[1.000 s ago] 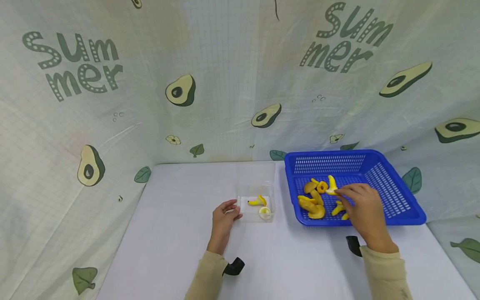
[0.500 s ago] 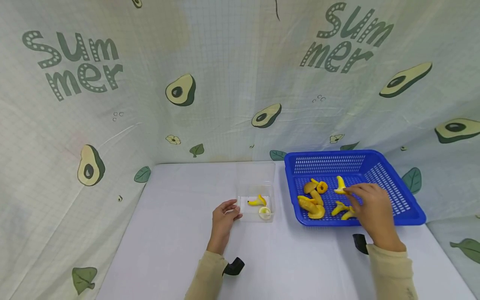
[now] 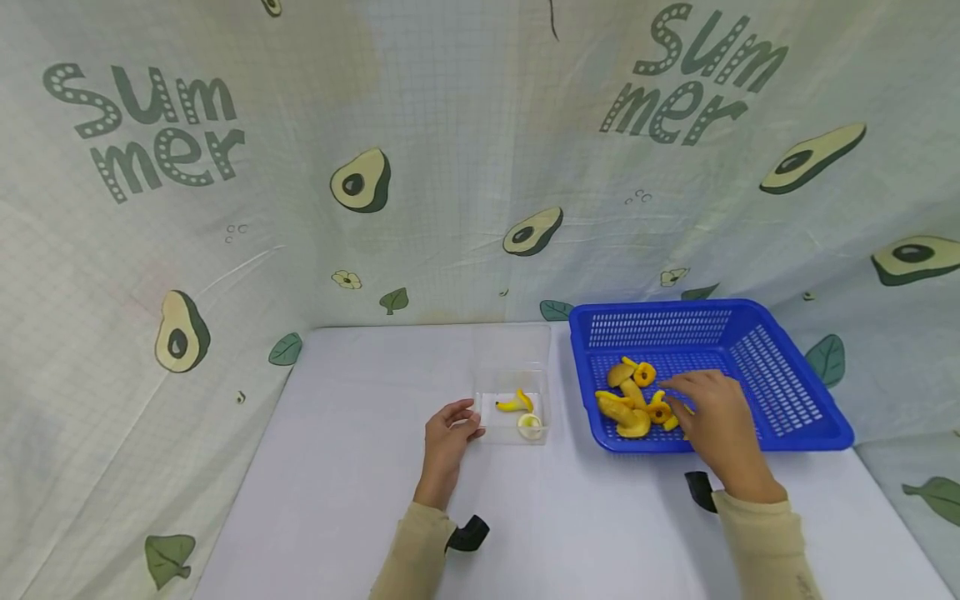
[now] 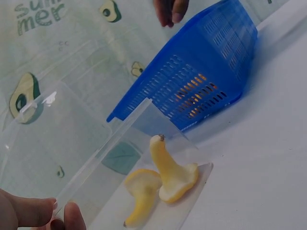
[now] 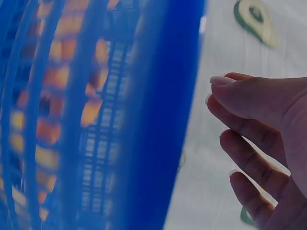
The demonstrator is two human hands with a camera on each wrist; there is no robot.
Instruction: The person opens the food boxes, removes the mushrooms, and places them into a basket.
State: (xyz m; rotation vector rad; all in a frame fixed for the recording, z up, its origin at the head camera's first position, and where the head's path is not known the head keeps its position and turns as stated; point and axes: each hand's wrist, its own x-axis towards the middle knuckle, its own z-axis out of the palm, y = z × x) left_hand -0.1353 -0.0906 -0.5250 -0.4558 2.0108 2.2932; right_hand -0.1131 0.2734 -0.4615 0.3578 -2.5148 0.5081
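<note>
My left hand [image 3: 446, 446] pinches the left wall of a clear plastic box [image 3: 489, 427] between thumb and fingers. The box's clear lid [image 3: 512, 343] is swung back behind it. Inside lie two yellow mushrooms, chanterelle-like: one on its side [image 3: 513, 404], the other mushroom [image 3: 529, 426] close by; both show in the left wrist view, the nearer mushroom [image 4: 173, 175] touching its neighbour. Over the blue basket [image 3: 813, 417] hovers my right hand [image 3: 718, 425], fingers loosely bent with nothing between them. Several yellow mushrooms [image 3: 624, 412] lie in the basket's left part; the hand partly hides some.
The basket stands at the right on a white table [image 3: 337, 467], a short gap from the box. Its slotted walls rise around the mushrooms. A cloth printed with avocados [image 3: 362, 181] hangs behind and at the sides.
My right hand went slightly right holding a mushroom, then came back left and let it go; that mushroom now lies among the others in the basket. My left hand and the box stayed put.
</note>
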